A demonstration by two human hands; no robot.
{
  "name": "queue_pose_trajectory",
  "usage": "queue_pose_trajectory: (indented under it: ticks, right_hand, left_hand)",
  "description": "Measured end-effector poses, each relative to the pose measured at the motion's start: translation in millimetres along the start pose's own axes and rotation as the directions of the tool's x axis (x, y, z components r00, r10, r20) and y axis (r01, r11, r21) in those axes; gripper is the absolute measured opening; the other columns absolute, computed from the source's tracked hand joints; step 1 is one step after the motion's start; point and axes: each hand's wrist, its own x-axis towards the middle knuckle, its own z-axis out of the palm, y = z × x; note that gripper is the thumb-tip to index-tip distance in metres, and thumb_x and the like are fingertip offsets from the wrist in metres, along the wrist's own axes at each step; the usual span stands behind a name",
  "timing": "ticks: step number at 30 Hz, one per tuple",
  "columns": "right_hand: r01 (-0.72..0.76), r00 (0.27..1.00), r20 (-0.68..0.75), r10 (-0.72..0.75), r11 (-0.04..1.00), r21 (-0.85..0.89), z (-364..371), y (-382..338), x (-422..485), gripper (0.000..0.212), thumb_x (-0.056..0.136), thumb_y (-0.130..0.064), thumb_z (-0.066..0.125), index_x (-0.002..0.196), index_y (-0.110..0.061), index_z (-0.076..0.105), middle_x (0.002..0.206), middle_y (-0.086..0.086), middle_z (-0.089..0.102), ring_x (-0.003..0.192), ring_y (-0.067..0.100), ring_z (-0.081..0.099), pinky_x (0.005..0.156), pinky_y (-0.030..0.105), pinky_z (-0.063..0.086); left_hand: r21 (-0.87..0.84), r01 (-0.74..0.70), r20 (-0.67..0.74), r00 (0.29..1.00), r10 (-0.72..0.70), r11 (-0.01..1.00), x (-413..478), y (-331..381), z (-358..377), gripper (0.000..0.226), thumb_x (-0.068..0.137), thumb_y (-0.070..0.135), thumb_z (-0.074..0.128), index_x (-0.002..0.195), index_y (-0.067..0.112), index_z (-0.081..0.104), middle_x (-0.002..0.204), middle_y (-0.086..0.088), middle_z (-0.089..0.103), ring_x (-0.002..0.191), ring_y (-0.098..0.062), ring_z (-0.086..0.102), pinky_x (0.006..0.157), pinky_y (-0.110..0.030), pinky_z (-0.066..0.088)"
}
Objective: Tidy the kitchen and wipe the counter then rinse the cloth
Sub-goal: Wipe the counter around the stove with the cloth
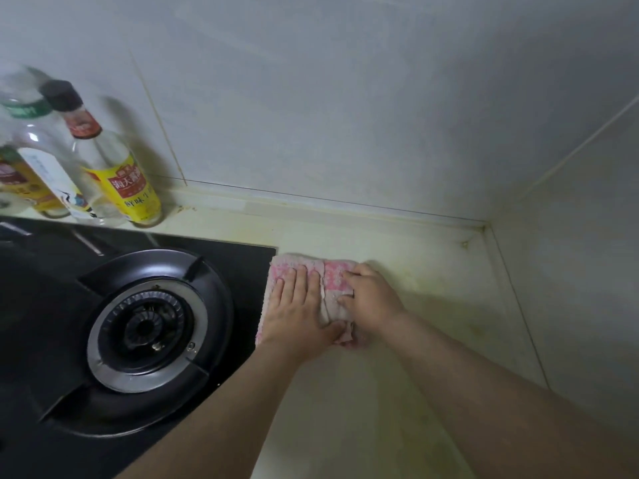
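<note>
A folded pink and white cloth [331, 277] lies on the pale counter [432, 278], right beside the black stove's edge. My left hand [297, 312] lies flat on the cloth's left half, fingers straight and pressing down, thumb at its near edge. My right hand [370, 299] rests on the cloth's right half with its fingers curled over the fabric, gripping it. Most of the cloth is hidden under both hands.
A black gas stove [52, 340] with a round burner [145, 326] fills the left. Behind it stand three bottles, the nearest with a yellow label [121, 181]. Tiled walls meet in a corner [484, 226] at the back right.
</note>
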Motion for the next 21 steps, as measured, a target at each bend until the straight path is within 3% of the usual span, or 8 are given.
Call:
queue_pose_trajectory:
  ticks: [4, 9, 12, 15, 17, 19, 21]
  right_hand:
    - [0.032, 0.999, 0.003, -0.032, 0.999, 0.038, 9, -1, -33, 0.057, 0.086, -0.014, 0.071, 0.138, -0.002, 0.052, 0.144, 0.008, 0.045, 0.135, 0.021, 0.041, 0.111, 0.018, 0.025]
    - [0.056, 0.998, 0.008, -0.057, 0.998, 0.032, 24, 1, -71, 0.058, 0.088, -0.019, 0.071, 0.141, -0.007, 0.051, 0.143, 0.006, 0.046, 0.135, 0.020, 0.040, 0.114, 0.019, 0.025]
    - [0.059, 0.998, 0.012, -0.059, 0.997, 0.042, 32, 1, -94, 0.058, 0.088, -0.018, 0.071, 0.142, -0.008, 0.051, 0.142, 0.004, 0.046, 0.134, 0.018, 0.041, 0.111, 0.014, 0.023]
    - [0.054, 0.998, 0.019, -0.055, 0.998, 0.044, 40, -2, -117, 0.060, 0.089, -0.020, 0.070, 0.143, -0.009, 0.049, 0.147, 0.002, 0.042, 0.139, 0.017, 0.036, 0.116, 0.019, 0.022]
    - [0.056, 0.998, 0.017, -0.056, 0.998, 0.039, 45, -3, -132, 0.060, 0.089, -0.020, 0.069, 0.144, -0.010, 0.047, 0.149, 0.001, 0.040, 0.140, 0.017, 0.034, 0.117, 0.019, 0.020]
    - [0.061, 0.998, 0.017, -0.061, 0.998, 0.032, 51, -3, -147, 0.059, 0.090, -0.020, 0.068, 0.145, -0.010, 0.047, 0.151, 0.000, 0.039, 0.141, 0.016, 0.032, 0.114, 0.015, 0.016]
    - [0.068, 0.998, 0.016, -0.069, 0.997, 0.029, 57, -3, -163, 0.059, 0.091, -0.021, 0.067, 0.145, -0.011, 0.046, 0.152, 0.000, 0.037, 0.142, 0.015, 0.031, 0.114, 0.014, 0.015]
  left_hand:
    - [0.005, -0.007, 0.024, 1.000, 0.007, 1.000, -33, 1, 10, 0.101, 0.087, 0.075, 0.025, 0.152, 0.012, -0.019, 0.160, -0.009, -0.024, 0.147, -0.024, -0.024, 0.120, -0.042, -0.013]
    - [0.032, -0.031, 0.014, 0.999, 0.031, 0.999, -75, 1, 32, 0.105, 0.070, 0.077, -0.003, 0.150, 0.012, -0.023, 0.161, -0.011, -0.023, 0.147, -0.025, -0.025, 0.121, -0.045, -0.010]
    - [0.043, -0.026, 0.002, 1.000, 0.026, 0.999, -98, 2, 43, 0.102, 0.072, 0.077, -0.002, 0.147, 0.012, -0.026, 0.161, -0.011, -0.022, 0.148, -0.025, -0.024, 0.121, -0.044, -0.012]
    - [0.059, -0.010, -0.006, 1.000, 0.010, 0.998, -122, 5, 48, 0.100, 0.078, 0.076, 0.004, 0.150, 0.011, -0.022, 0.160, -0.009, -0.022, 0.148, -0.024, -0.023, 0.119, -0.042, -0.015]
    - [0.035, -0.013, -0.052, 0.999, 0.014, 0.999, -138, 6, 51, 0.097, 0.085, 0.073, 0.020, 0.153, 0.007, 0.000, 0.162, -0.014, -0.001, 0.150, -0.024, -0.004, 0.118, -0.042, -0.007]
    - [-0.014, -0.035, -0.018, 0.999, 0.035, 0.999, -156, 5, 59, 0.092, 0.084, 0.070, 0.037, 0.146, 0.002, 0.038, 0.152, -0.018, 0.038, 0.144, -0.027, 0.030, 0.115, -0.043, 0.011]
    - [-0.006, -0.063, -0.023, 0.998, 0.063, 0.998, -172, 5, 68, 0.088, 0.082, 0.068, 0.042, 0.138, 0.001, 0.052, 0.143, -0.017, 0.050, 0.136, -0.029, 0.044, 0.113, -0.044, 0.018]
